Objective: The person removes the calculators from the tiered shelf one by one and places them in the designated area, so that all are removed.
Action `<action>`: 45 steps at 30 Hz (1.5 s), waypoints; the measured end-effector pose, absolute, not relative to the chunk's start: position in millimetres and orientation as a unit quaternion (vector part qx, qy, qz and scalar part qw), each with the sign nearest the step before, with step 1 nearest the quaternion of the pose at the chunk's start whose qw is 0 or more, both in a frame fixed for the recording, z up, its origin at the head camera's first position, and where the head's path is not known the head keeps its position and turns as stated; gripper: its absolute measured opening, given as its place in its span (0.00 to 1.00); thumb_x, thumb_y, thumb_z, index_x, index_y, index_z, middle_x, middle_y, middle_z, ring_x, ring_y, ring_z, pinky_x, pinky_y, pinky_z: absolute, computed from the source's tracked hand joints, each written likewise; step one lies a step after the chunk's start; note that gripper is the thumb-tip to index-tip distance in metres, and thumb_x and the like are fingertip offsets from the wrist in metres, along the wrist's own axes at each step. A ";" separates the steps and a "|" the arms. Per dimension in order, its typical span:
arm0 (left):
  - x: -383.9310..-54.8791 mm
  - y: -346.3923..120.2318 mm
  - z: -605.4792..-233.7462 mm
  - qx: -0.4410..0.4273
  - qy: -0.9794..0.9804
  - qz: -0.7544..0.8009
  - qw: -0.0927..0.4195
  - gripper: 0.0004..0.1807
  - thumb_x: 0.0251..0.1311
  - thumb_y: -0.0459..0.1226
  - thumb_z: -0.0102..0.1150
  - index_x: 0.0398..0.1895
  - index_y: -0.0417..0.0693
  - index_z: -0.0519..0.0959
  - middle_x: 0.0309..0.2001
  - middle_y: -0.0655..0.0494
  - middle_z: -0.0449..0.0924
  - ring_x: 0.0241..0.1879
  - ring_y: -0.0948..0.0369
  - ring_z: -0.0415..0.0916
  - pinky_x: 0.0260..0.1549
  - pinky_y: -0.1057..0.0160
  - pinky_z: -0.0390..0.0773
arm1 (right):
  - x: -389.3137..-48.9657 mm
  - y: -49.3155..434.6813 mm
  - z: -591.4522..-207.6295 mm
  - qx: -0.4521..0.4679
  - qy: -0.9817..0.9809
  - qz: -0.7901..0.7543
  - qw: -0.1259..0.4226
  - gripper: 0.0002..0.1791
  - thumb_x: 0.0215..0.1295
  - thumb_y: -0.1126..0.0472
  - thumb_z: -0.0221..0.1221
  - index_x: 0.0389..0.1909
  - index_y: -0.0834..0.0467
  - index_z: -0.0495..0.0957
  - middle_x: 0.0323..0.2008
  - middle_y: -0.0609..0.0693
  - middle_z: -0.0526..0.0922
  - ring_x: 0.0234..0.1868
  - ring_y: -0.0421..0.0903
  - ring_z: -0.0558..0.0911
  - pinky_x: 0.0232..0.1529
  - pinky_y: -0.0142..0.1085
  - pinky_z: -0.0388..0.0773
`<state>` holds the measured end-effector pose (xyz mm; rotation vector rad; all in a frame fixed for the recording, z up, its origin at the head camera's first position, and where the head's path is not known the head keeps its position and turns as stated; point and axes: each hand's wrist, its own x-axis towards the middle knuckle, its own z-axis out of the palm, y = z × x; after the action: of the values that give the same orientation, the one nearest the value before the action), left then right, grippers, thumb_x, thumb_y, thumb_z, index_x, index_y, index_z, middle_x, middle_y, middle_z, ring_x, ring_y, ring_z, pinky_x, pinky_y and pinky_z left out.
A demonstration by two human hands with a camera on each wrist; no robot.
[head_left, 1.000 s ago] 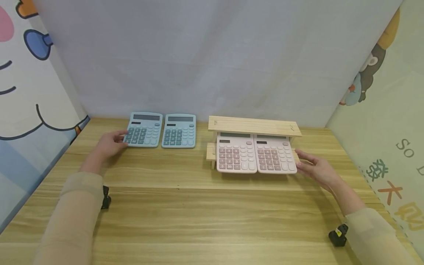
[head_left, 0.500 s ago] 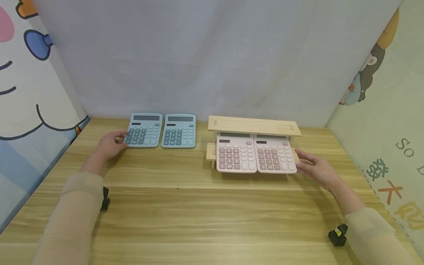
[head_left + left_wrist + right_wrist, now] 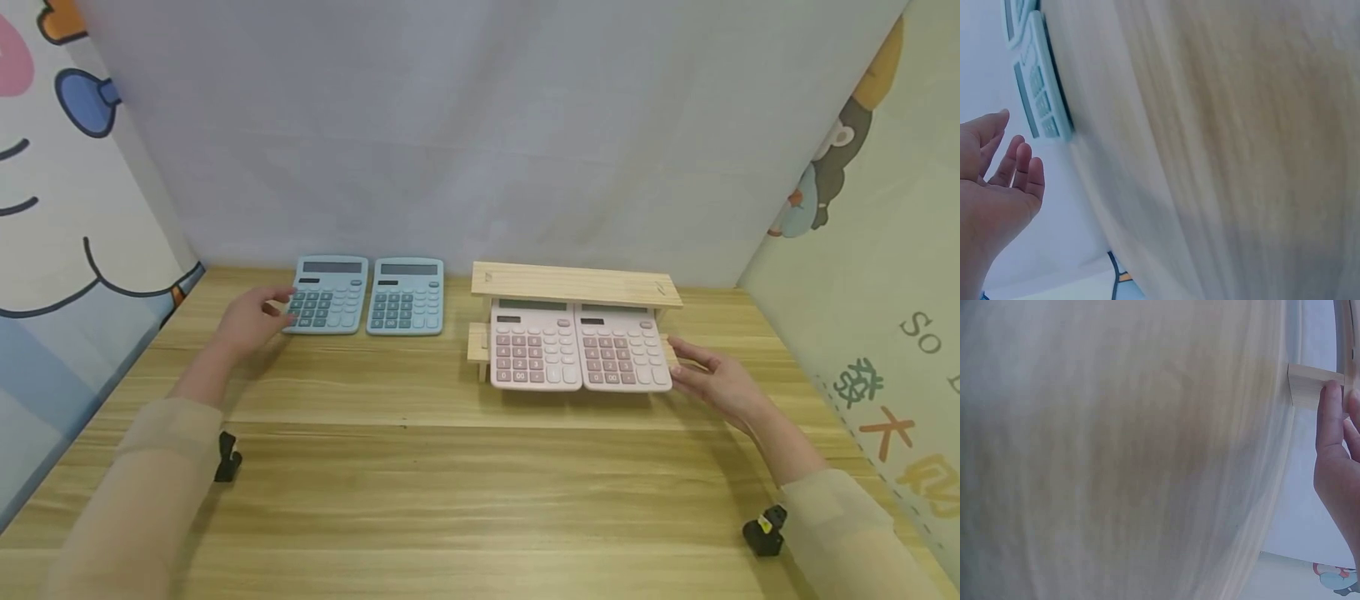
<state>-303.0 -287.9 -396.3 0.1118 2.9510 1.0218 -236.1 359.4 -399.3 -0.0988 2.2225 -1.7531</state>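
At the back left, my left hand [image 3: 249,320] is beside a light blue calculator [image 3: 341,293], fingers spread and loosely bent. In the left wrist view, a gap separates its fingertips from that calculator [image 3: 1047,94]. A second blue calculator [image 3: 427,312] lies just to the right. Two pink calculators [image 3: 558,350] [image 3: 639,350] lean side by side on a small two-level wooden shelf [image 3: 577,285], their top edges under its upper board. My right hand [image 3: 722,387] reaches to the shelf's right end, with extended fingers touching the wood [image 3: 1307,378].
The wooden table [image 3: 450,500] spreads toward me in front of the calculators. Behind it hangs a pale grey-white cloth [image 3: 450,142]. Cartoon-printed walls [image 3: 885,317] close in both sides. A black wrist device [image 3: 765,533] sits by the right sleeve.
My left fingers have come off the left blue calculator's edge, and the left forearm has shifted slightly left. The right hand, shelf and pink calculators have stayed in place.
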 end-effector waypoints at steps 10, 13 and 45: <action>-296.4 -260.1 -376.5 0.064 0.943 0.327 -0.004 0.29 0.64 0.37 0.53 0.67 0.37 0.62 0.58 0.35 0.68 0.52 0.44 0.66 0.43 0.49 0.73 | -237.7 358.9 -398.9 -0.036 0.779 -0.606 0.158 0.37 0.71 0.61 0.51 0.73 0.63 0.41 0.72 0.67 0.36 0.47 0.25 0.76 0.55 0.26 0.73; -292.3 -248.7 -368.2 0.075 0.942 0.327 -0.018 0.28 0.64 0.36 0.54 0.66 0.36 0.63 0.55 0.34 0.70 0.49 0.45 0.68 0.42 0.51 0.72 | -238.5 359.5 -400.2 -0.032 0.778 -0.607 0.158 0.37 0.71 0.62 0.50 0.73 0.62 0.41 0.73 0.67 0.35 0.47 0.25 0.76 0.55 0.27 0.73; -233.7 -140.2 -343.1 0.151 0.884 0.442 -0.008 0.24 0.65 0.36 0.54 0.64 0.48 0.67 0.54 0.46 0.76 0.52 0.51 0.74 0.49 0.51 0.77 | -239.0 358.7 -400.2 -0.021 0.773 -0.614 0.158 0.38 0.70 0.62 0.51 0.73 0.63 0.41 0.73 0.66 0.35 0.46 0.25 0.76 0.55 0.27 0.73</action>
<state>-233.7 -140.2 -343.1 0.4758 2.7910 1.3965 -239.0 358.7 -400.2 -0.0601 2.2097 -1.7572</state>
